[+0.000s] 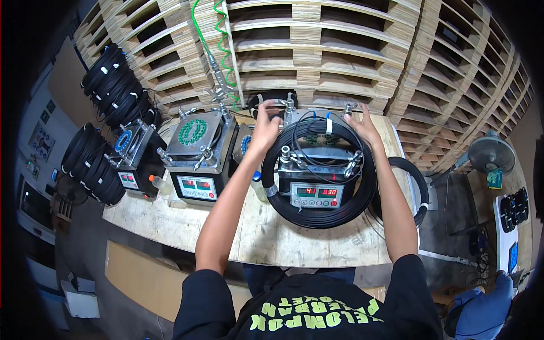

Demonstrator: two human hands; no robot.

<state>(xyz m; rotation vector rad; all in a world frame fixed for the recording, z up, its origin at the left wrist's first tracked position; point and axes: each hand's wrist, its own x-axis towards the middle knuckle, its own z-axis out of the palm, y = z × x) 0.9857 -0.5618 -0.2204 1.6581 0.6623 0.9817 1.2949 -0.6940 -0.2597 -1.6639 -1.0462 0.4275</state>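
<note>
A metal-topped machine (pixel 317 178) with a red digital display stands on the wooden bench before me. A large coil of black cable (pixel 323 218) leans around its front, bound with white tape near the top. My left hand (pixel 265 129) is at the machine's far left corner, fingers curled at the wing nut (pixel 290 105) there. At the far right corner, my right hand (pixel 364 128) has thumb and fingers around another wing nut (pixel 351 108). Blue-tipped cable ends show on the plate between both hands. The coil partly hides the top plate.
Two similar machines (pixel 201 164) (pixel 133 156) stand to the left, beside stacked black cable coils (pixel 113 85). Bottles (pixel 259 184) stand on the bench (pixel 255 238). Another coil (pixel 416 181) lies at the right edge. Wooden pallets (pixel 323 39) rise behind; a green air hose (pixel 198 25) hangs down.
</note>
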